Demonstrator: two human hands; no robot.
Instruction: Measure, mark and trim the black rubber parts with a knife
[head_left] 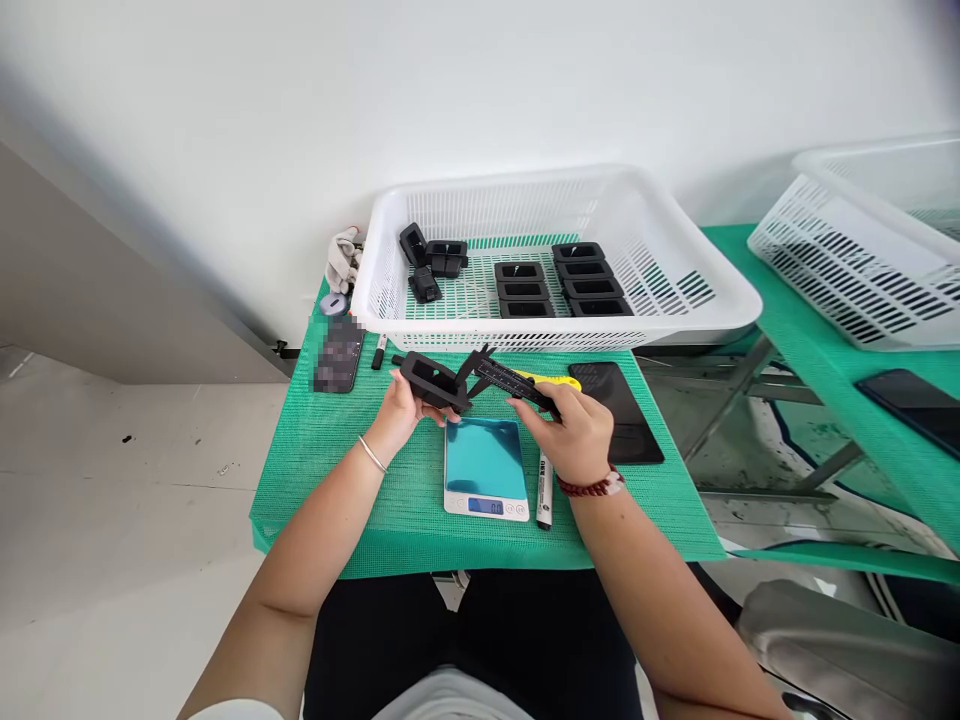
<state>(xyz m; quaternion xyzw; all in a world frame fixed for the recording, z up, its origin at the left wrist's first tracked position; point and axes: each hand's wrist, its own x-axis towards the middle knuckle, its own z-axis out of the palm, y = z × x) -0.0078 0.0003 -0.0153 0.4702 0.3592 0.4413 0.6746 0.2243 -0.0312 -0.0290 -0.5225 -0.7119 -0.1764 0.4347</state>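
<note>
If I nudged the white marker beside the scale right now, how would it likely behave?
The marker would probably roll sideways, since its barrel looks round, though the textured cloth may slow it. Its slim, straight body suggests it is stiff and light.

Scale disp. (pixel 486 506) reads 0.0; caliper (pixel 511 379) nos. too small.

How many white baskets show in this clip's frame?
2: a white basket on the near green table, and a second basket at the far right, partly cut off by the picture's edge.
</note>
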